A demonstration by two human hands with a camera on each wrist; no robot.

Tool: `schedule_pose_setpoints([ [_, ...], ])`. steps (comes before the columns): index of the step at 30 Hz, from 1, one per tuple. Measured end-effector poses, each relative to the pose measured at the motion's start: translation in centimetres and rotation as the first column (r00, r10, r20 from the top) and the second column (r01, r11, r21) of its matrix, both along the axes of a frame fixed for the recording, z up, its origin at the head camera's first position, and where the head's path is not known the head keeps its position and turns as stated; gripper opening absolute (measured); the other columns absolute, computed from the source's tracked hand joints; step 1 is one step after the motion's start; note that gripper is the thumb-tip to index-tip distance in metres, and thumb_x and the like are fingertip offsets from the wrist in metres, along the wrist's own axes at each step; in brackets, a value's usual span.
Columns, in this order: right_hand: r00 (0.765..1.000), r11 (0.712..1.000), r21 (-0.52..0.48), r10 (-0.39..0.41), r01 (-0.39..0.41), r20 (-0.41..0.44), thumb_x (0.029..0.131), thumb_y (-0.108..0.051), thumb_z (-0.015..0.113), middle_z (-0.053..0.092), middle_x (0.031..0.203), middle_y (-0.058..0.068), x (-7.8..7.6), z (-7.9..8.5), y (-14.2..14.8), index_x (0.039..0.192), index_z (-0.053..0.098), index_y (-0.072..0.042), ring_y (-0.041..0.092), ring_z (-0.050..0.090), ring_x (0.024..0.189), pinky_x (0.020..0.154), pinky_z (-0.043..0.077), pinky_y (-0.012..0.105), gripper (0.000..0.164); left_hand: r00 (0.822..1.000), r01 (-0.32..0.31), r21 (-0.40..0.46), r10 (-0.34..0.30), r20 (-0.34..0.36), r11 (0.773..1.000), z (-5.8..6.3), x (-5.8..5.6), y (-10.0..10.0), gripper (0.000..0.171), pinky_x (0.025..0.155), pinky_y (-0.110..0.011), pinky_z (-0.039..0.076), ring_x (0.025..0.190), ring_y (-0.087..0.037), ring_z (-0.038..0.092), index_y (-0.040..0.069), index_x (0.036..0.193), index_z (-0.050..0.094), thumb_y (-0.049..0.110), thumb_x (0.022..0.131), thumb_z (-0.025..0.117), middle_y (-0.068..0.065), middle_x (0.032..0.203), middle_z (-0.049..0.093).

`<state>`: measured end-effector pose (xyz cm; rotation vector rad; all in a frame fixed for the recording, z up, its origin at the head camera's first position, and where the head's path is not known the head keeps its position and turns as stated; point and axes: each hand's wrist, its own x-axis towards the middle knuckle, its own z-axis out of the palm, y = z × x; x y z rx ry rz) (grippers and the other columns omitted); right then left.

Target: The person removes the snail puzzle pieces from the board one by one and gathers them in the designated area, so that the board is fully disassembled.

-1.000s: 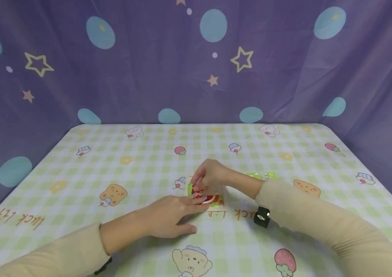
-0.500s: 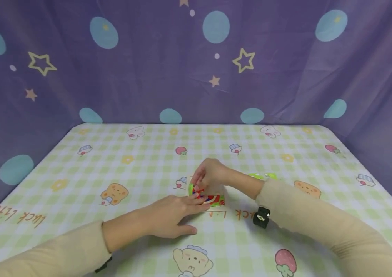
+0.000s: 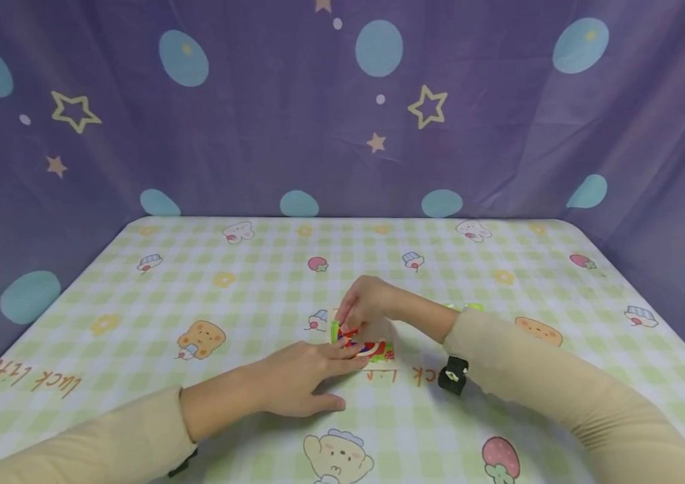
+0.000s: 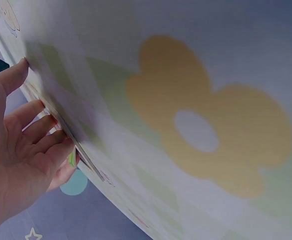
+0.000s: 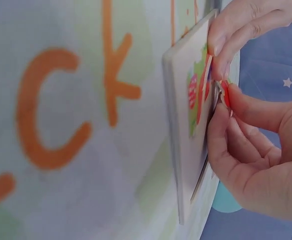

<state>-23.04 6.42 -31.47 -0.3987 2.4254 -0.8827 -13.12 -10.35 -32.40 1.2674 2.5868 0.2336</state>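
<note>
A small, thin wooden jigsaw board lies at the table's middle, part of its green, red and blue picture laid in it. My left hand rests over its near left side, index and middle fingers stretched onto the picture and thumb out on the cloth. Above the board, my right hand pinches a small red jigsaw piece between thumb and forefinger, low against the picture beside the left fingertips. In the head view, the right hand covers the board's far part. The left wrist view shows the board edge-on beneath the left fingers.
Light green jigsaw pieces lie beyond the right forearm, partly hidden by it. A checked cloth printed with cartoons covers the table. A purple curtain hangs behind and along the sides.
The right wrist and forearm have shifted slightly, covering more of the green pieces. Both hands stay at the board. The whole head view has drifted a little.
</note>
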Motion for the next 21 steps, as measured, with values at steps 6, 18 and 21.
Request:
schedule_pose_setpoints([
  [6, 1.000, 1.000, 0.002, 0.000, 0.000, -0.014, 0.077, -0.003, 0.078, 0.075, 0.076, 0.003, 0.2, 0.0, 0.1, 0.082, 0.077, -0.007, 0.007, 0.058, 0.062, 0.058, 0.047, 0.016, 0.007, 1.000, -0.003, 0.000, 0.003, 0.004, 1.000, 0.0, 0.0, 0.0, 0.061, 0.112, -0.042, 0.041, 0.143, -0.020, 0.037, 0.020, 0.148, 0.039, 0.041, 0.094, 0.059, -0.004, 0.155, 0.036],
  [18, 0.989, 1.000, 0.001, 0.020, -0.020, -0.145, 0.075, -0.004, 0.080, 0.075, 0.074, 0.001, 1.1, -0.2, 0.2, 0.077, 0.076, -0.009, 0.007, 0.065, 0.064, 0.064, 0.053, 0.018, 0.007, 1.000, 0.012, -0.008, -0.012, -0.028, 1.000, 0.3, 0.1, 0.1, 0.061, 0.109, -0.043, 0.044, 0.141, -0.023, 0.040, 0.018, 0.147, 0.040, 0.039, 0.093, 0.060, -0.005, 0.154, 0.038],
  [21, 0.995, 1.000, -0.011, 0.024, -0.025, -0.100, 0.076, -0.006, 0.079, 0.075, 0.077, 0.002, 0.8, -0.3, 0.4, 0.080, 0.076, -0.009, 0.007, 0.065, 0.068, 0.071, 0.052, 0.018, 0.006, 1.000, 0.004, -0.023, -0.005, -0.027, 1.000, 0.4, 0.2, 0.2, 0.062, 0.108, -0.043, 0.044, 0.140, -0.023, 0.042, 0.019, 0.147, 0.040, 0.040, 0.093, 0.060, -0.004, 0.154, 0.037],
])
